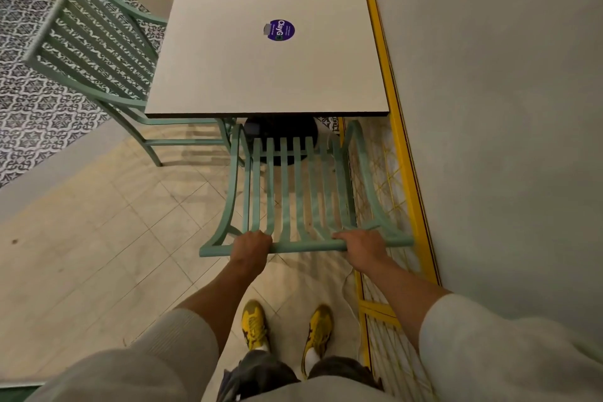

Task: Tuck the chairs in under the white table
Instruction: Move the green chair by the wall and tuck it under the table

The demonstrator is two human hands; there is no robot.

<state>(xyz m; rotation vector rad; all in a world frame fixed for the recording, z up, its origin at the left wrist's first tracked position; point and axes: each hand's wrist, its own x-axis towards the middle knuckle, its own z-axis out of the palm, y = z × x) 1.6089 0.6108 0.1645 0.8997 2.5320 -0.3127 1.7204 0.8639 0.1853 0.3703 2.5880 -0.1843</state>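
Note:
A square white table (228, 68) with a round purple sticker (279, 30) stands ahead of me. A mint-green slatted chair (295, 186) sits at its near edge, seat hidden under the tabletop, backrest towards me. My left hand (250, 245) grips the left part of the backrest's top rail. My right hand (360, 245) grips the right part of the same rail. A second mint-green chair (94, 42) stands at the table's left side, its seat partly under the top.
A grey wall (489, 108) with a yellow frame (396, 127) runs close along the right of the table and chair. The table's dark round base (280, 130) shows beneath. Patterned tiles (29, 101) lie left; my yellow shoes (287, 326) stand on beige tiles.

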